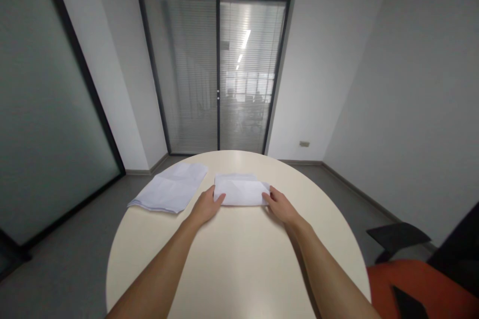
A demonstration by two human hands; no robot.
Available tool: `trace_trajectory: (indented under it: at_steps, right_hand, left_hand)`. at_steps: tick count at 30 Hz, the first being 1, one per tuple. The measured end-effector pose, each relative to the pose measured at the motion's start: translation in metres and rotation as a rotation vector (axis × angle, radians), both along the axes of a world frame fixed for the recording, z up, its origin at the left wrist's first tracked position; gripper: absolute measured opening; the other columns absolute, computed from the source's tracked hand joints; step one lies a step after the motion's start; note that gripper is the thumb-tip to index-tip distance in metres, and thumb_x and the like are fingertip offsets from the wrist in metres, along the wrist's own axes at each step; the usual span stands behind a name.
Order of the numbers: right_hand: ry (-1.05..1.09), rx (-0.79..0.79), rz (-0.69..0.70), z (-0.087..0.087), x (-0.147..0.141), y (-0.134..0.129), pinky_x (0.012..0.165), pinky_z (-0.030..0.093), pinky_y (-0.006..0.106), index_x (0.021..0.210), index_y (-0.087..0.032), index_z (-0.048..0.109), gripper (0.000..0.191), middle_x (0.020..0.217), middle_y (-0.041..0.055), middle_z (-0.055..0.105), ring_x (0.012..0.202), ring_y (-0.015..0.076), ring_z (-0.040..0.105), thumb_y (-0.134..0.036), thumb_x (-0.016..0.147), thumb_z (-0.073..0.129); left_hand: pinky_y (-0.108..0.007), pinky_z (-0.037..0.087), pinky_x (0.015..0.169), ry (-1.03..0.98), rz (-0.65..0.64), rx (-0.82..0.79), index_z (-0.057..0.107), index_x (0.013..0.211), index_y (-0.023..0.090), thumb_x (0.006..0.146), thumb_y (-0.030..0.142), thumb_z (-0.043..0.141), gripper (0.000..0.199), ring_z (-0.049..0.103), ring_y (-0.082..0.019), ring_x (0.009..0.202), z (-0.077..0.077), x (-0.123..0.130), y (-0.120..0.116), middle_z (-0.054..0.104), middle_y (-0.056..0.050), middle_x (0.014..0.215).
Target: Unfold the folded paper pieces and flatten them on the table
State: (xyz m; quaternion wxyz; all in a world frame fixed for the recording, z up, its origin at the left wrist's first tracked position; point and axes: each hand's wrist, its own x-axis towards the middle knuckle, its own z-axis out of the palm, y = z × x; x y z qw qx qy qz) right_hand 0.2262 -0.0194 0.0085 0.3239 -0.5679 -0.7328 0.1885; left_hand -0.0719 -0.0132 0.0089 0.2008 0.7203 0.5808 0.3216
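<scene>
A folded white paper (241,191) lies across the middle of the round table, its folded edge towards me. My left hand (206,204) grips its left end, thumb on top and fingers underneath or behind, where they are partly hidden. At the right end my right hand (279,203) pinches the paper in the same way, with the thumb on its near corner. To the left of my left hand, a stack of larger white sheets (174,187) rests near the table's left edge, slightly crumpled and touched by neither hand.
The round cream table (235,264) fills the lower middle. An orange chair (419,284) with black armrests stands at the lower right. Beyond the table are glass doors with blinds (217,75), and a frosted glass panel (48,99) is at the left.
</scene>
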Motion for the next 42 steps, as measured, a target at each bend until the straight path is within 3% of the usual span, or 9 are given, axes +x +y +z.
trace_trajectory:
  at_steps: [7, 16, 25, 42]
  right_hand:
    - [0.056, 0.047, -0.057, -0.003, -0.001, 0.000, 0.065, 0.041, 0.030, 0.097, -0.022, 0.050, 0.039, 0.075, 0.0018, 0.064, 0.070, 0.0204, 0.059, -0.058, 0.098, 0.034]
    - [0.073, 0.022, -0.044, -0.010, 0.002, 0.004, 0.068, 0.042, 0.030, 0.092, -0.022, 0.052, 0.026, 0.084, 0.0052, 0.069, 0.074, 0.0197, 0.061, -0.048, 0.092, 0.050]
    - [0.122, 0.106, -0.067, -0.008, 0.001, 0.005, 0.059, 0.036, 0.027, 0.101, -0.020, 0.058, 0.035, 0.069, 0.0000, 0.063, 0.063, 0.0174, 0.054, -0.051, 0.094, 0.044]
    - [0.158, 0.140, -0.097, -0.004, 0.000, 0.008, 0.067, 0.040, 0.028, 0.103, -0.022, 0.065, 0.033, 0.079, 0.0025, 0.068, 0.072, 0.0189, 0.060, -0.050, 0.092, 0.050]
  left_hand:
    - [-0.027, 0.042, 0.072, 0.060, 0.029, 0.015, 0.064, 0.098, 0.018, 0.094, 0.036, 0.054, 0.021, 0.063, -0.020, 0.081, -0.005, 0.000, 0.003, 0.070, -0.006, 0.086]
    - [-0.024, 0.030, 0.060, 0.031, 0.064, 0.077, 0.051, 0.076, 0.021, 0.094, 0.036, 0.054, 0.024, 0.050, -0.013, 0.062, -0.013, 0.000, 0.009, 0.053, 0.004, 0.064]
    - [-0.024, 0.027, 0.059, 0.048, 0.076, 0.098, 0.043, 0.072, 0.022, 0.094, 0.035, 0.054, 0.028, 0.046, -0.012, 0.060, -0.013, 0.000, 0.010, 0.048, 0.006, 0.062]
    - [-0.024, 0.027, 0.060, 0.039, 0.059, 0.111, 0.043, 0.072, 0.022, 0.093, 0.035, 0.053, 0.027, 0.048, -0.014, 0.061, -0.011, -0.002, 0.011, 0.051, 0.004, 0.063]
